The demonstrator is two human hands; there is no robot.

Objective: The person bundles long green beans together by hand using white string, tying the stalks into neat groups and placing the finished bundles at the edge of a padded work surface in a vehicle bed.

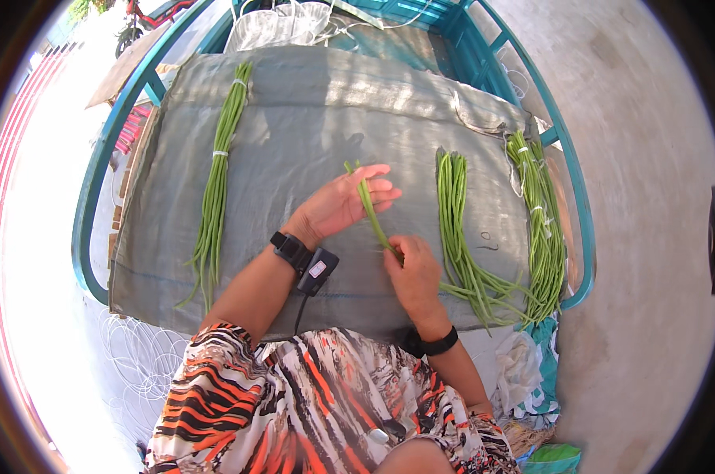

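Head view: long beans sorted on a sack-covered cart bed.

We log a few long beans [371,212] held between both hands above the grey sacking [310,134]: our left hand [343,201] lies open beneath their upper ends, fingers spread apart, while our right hand [411,272] is closed around their lower ends. The sacking covers a teal-railed cart [108,142], which holds three lots: a tied bundle [216,178] well apart at the left, a loose pile of beans [458,229] just beside our right hand, and a second tied bundle [541,213] near the right rail. A pale woven bag [274,25] sits at the cart's far end.
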